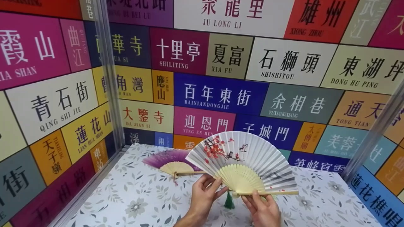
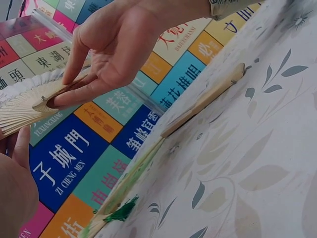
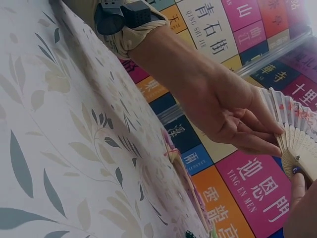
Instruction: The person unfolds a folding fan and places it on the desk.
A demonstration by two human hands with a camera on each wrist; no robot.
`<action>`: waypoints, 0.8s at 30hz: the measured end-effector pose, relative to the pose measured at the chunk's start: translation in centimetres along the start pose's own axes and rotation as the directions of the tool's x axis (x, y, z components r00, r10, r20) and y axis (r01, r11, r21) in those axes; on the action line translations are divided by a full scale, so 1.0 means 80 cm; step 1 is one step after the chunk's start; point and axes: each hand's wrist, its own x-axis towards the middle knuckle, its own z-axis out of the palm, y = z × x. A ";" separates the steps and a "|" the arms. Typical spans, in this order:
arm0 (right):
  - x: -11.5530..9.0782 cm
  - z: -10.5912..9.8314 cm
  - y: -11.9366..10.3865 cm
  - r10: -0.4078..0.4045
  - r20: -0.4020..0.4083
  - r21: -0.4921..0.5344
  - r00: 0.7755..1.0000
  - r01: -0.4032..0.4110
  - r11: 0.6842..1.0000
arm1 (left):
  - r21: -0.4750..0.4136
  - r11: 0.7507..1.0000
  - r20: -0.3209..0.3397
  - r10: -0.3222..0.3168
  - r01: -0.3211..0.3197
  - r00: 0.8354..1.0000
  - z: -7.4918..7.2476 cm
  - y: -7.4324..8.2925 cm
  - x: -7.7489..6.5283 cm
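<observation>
A spread white folding fan [image 1: 265, 154] with red blossoms and pale ribs is held up over the table by both hands. My left hand [image 1: 202, 197] pinches its left edge between thumb and fingers, close to the pivot. The lower guard stick is gripped by my right hand [image 1: 264, 208], thumb on top. A green tassel [image 1: 228, 201] hangs below the pivot, between the hands. In the right wrist view my left hand [image 3: 223, 106] reaches across to the ribs, and the left wrist view shows my right hand [image 2: 116, 49] from the palm side.
A purple folding fan [image 1: 172, 159] lies spread on the flower-patterned tablecloth [image 1: 135, 186], behind my left hand. On the cloth in the left wrist view is a long wooden stick [image 2: 205, 101] with green along its far part. Walls of coloured name panels [image 1: 221, 94] enclose the table.
</observation>
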 end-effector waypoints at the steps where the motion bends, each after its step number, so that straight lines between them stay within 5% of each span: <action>1: 0.000 0.000 0.000 -0.001 0.000 -0.001 1.000 0.001 1.000 | -0.003 1.000 -0.002 0.000 0.000 1.000 0.000 0.000 0.000; 15: 0.001 0.000 0.003 0.012 -0.029 0.090 1.000 -0.010 0.996 | -0.081 0.997 -0.023 -0.007 0.005 1.000 0.001 -0.002 0.001; 24: 0.003 0.000 0.006 0.019 -0.027 0.106 0.999 -0.016 0.994 | -0.013 1.000 0.048 0.005 -0.005 0.999 0.008 -0.018 -0.010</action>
